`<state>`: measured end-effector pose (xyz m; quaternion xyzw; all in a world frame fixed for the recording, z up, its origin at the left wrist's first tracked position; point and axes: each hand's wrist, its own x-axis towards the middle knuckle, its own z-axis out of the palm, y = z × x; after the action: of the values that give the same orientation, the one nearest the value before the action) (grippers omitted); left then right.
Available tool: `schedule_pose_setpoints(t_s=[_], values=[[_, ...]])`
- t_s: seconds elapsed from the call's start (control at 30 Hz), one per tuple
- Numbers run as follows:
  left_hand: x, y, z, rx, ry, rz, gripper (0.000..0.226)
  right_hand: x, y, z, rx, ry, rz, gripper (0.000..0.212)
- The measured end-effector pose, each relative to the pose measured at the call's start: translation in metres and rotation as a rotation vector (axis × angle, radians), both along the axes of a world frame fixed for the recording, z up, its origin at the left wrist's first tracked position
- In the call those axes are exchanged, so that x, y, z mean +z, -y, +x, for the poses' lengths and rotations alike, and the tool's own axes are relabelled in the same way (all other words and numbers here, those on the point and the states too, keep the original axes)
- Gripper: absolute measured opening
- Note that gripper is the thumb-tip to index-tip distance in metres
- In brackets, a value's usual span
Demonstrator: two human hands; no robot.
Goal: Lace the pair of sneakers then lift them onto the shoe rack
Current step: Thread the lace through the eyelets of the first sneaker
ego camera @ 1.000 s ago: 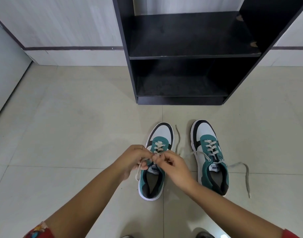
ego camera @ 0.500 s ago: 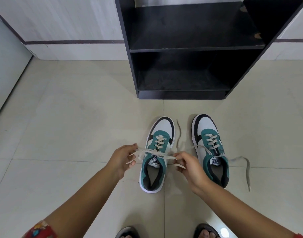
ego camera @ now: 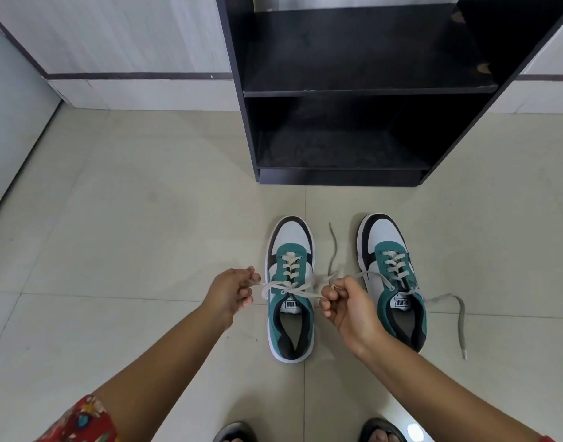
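Two teal, white and black sneakers stand side by side on the tiled floor, toes toward the rack. Over the left sneaker [ego camera: 289, 317] the grey lace [ego camera: 292, 290] is stretched sideways. My left hand [ego camera: 230, 291] pinches its left end, just left of the shoe. My right hand [ego camera: 347, 306] pinches the right end between the two shoes. The right sneaker [ego camera: 393, 266] is laced, with its lace ends [ego camera: 458, 317] lying loose on the floor to both sides. The black shoe rack [ego camera: 363, 90] stands beyond the shoes, its shelves bare.
A white wall with a dark stripe runs behind the rack, and a pale panel [ego camera: 8, 122] closes the left side. My feet in dark sandals [ego camera: 235, 433] show at the bottom edge. Beige floor tiles surround the shoes.
My hands moved from a close knotting position over the left sneaker's tongue outward to either side, drawing the lace taut. The view tilted down slightly.
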<state>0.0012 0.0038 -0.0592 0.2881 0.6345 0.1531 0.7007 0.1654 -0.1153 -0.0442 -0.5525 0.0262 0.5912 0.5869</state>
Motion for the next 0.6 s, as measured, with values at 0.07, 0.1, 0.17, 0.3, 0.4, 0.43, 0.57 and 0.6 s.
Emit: schedule_pose_setpoints(t_s=[0.07,0.1,0.17,0.3,0.4,0.43,0.57,0.6], values=[[-0.001,0.0,-0.002,-0.025,-0.025,0.027,0.018,0.0,0.0,0.002,0.011,-0.009,-0.006,0.034],[-0.001,-0.001,-0.004,-0.03,-0.036,0.039,0.015,-0.001,0.0,0.003,0.019,-0.008,-0.008,0.034],[-0.002,-0.004,-0.006,-0.029,-0.045,0.055,0.012,-0.004,0.001,0.005,0.027,-0.004,-0.023,0.034],[-0.003,-0.003,-0.007,-0.017,-0.102,0.063,0.012,-0.007,0.003,0.004,0.047,-0.014,-0.061,0.033],[0.001,0.007,-0.004,-0.006,-0.11,0.077,0.009,-0.005,0.006,0.005,0.149,0.079,-0.081,0.036],[0.003,0.011,-0.003,-0.03,-0.112,0.091,0.013,-0.007,0.008,0.006,0.222,0.147,-0.08,0.036],[0.009,0.026,0.0,-0.191,-0.054,0.146,0.043,-0.012,0.017,-0.004,0.447,0.355,-0.035,0.022],[0.011,0.03,0.002,-0.247,-0.047,0.175,0.056,-0.014,0.017,-0.006,0.466,0.392,-0.029,0.036]])
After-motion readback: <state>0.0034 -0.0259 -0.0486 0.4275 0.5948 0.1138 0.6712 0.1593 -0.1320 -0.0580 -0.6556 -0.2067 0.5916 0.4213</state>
